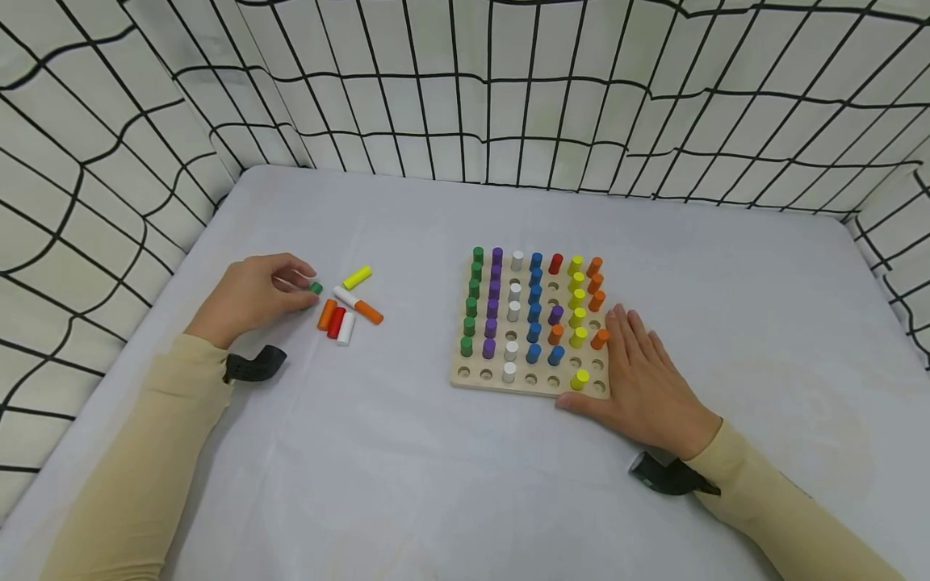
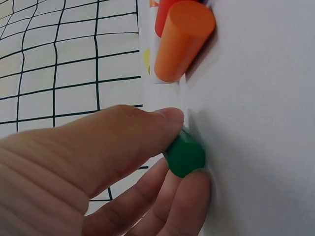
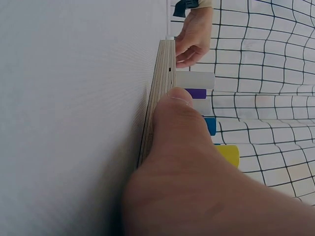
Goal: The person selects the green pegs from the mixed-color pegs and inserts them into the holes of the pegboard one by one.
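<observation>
My left hand (image 1: 250, 297) pinches a green peg (image 2: 186, 156) between thumb and fingertips, low over the white cloth. Beside it lie several loose pegs: a yellow peg (image 1: 357, 277), a red peg (image 1: 336, 323), and white and orange ones. The wooden pegboard (image 1: 475, 379) stands right of the middle, with upright pegs in coloured columns and some bare holes. Against its right edge rests my right hand (image 1: 650, 387), fingers straight, the thumb along the near corner. In the right wrist view the thumb (image 3: 177, 132) lies on the board's side.
A white cloth (image 1: 407, 484) covers the table. Behind and at both sides rises white sheeting with a black grid (image 1: 465, 105). Dark wrist cameras, a left one (image 1: 256, 364) and a right one (image 1: 672, 474), stick out from the sleeves.
</observation>
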{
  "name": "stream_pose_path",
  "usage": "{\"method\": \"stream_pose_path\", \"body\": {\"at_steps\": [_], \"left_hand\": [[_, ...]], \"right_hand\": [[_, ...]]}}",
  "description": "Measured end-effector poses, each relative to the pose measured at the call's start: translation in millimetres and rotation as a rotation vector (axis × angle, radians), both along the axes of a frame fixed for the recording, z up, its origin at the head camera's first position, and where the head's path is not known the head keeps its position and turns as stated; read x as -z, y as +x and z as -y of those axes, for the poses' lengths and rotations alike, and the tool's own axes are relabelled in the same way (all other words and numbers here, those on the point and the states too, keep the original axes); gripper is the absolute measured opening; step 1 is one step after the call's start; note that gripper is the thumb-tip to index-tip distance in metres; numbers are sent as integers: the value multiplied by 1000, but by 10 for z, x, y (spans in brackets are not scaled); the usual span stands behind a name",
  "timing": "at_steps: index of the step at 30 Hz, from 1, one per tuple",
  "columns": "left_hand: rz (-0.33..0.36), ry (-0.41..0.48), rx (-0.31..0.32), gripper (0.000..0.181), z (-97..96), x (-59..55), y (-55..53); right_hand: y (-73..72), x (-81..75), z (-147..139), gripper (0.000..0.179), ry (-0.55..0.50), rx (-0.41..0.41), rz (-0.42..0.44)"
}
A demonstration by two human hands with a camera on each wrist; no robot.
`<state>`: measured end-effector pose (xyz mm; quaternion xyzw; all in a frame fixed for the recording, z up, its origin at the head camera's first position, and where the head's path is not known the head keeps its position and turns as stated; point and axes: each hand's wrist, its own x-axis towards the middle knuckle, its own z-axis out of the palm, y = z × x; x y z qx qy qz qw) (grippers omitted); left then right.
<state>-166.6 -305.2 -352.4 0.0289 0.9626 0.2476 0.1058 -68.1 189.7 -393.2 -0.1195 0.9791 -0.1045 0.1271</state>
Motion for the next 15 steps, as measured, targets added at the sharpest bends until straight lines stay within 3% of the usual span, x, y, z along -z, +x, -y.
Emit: {"method": "stream_pose_path", "body": {"at_steps": [7, 15], "left_hand": [[2, -24, 23, 39, -10, -6, 0], [-47, -11, 34, 33, -42, -48, 28]], "right_hand": [[1, -7, 3, 140, -10, 2, 4], [9, -17, 2, 140, -15, 7, 4]]}}
